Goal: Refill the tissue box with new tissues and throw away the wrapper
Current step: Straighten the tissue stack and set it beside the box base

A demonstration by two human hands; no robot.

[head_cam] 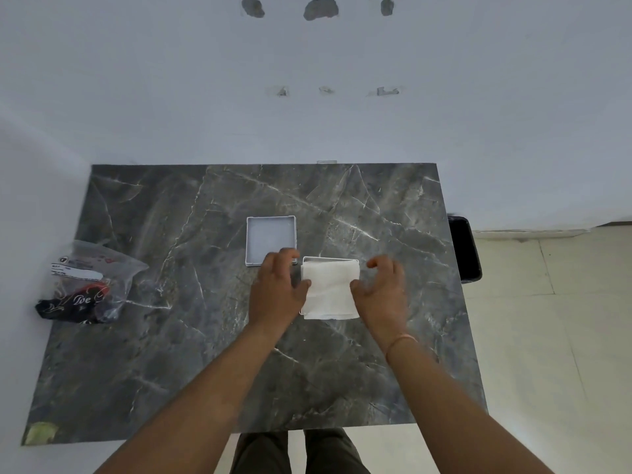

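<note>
A stack of white tissues (pixel 330 290) lies over a white tissue box (pixel 330 260), of which only the far rim shows. My left hand (pixel 278 287) holds the stack's left edge between thumb and fingers. My right hand (pixel 381 290) grips the right edge, its index finger curled above. The box's shallow grey-white lid (pixel 271 237) lies upside down just left and behind, partly under my left fingers. The crumpled clear and black plastic wrapper (pixel 87 285) lies at the table's left edge.
All of this rests on a dark grey marble table (pixel 205 336) pushed against a white wall. A black bin (pixel 464 248) stands on the floor past the table's right edge. My legs show below the near edge.
</note>
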